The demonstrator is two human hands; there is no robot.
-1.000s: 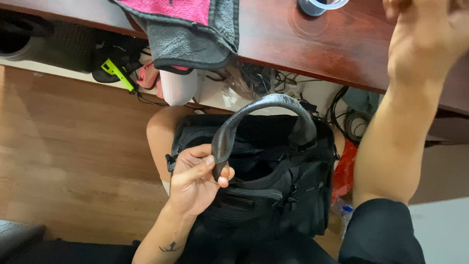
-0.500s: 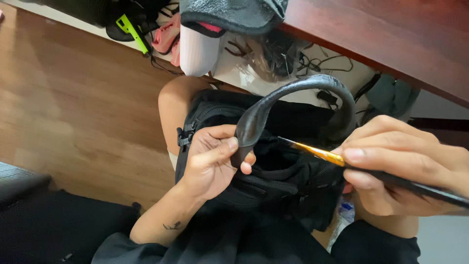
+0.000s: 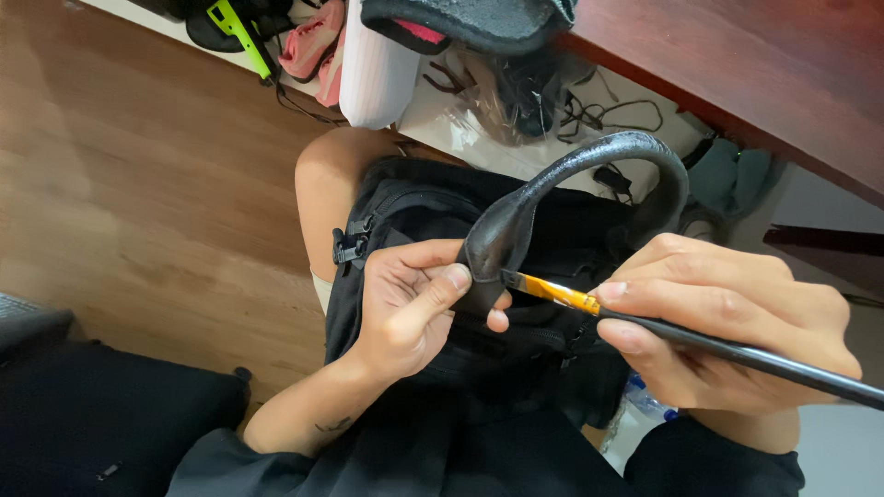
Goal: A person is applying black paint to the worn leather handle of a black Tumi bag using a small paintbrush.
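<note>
My left hand (image 3: 410, 308) pinches the lower end of a curved black leather bag handle (image 3: 589, 161) between thumb and fingers. My right hand (image 3: 727, 317) holds a thin paintbrush (image 3: 718, 345) with a black shaft and a gold ferrule (image 3: 557, 293). The brush tip touches the handle's edge just beside my left thumb. The handle arches up and to the right over a black bag (image 3: 433, 216) that rests on my lap, against my bare knee (image 3: 327, 179).
A dark red-brown wooden table (image 3: 755, 64) spans the upper right, with a grey and pink cloth (image 3: 479, 18) hanging off its edge. Under it lie tangled cables (image 3: 589, 110), a white cylinder (image 3: 378, 64), pink fabric and a green tool. Wooden floor (image 3: 138, 184) is at left.
My right hand came down from the table with the paintbrush and brought its tip to the handle. My left hand kept its grip on the handle while the view shifted closer.
</note>
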